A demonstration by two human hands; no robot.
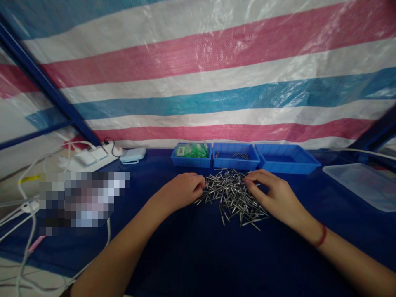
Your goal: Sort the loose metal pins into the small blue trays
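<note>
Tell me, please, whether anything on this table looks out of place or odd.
Nothing looks clearly damaged. Most metal pins lie in a loose heap on the blue tabletop, in front of the trays rather than inside them. At left, white cables loop untidily near the power strip, and a pixelated patch hides some detail.

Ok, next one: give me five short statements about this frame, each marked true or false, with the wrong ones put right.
1. The middle bin holds a few metal pieces. True.
2. The green packet lies in the middle bin. False: it lies in the left bin.
3. The right hand is at the right side of the metal pile. True.
4. The left hand is above the bins. False: it is at the left edge of the metal pile.
5. A red band circles the left wrist. False: it is on the right wrist.
</note>
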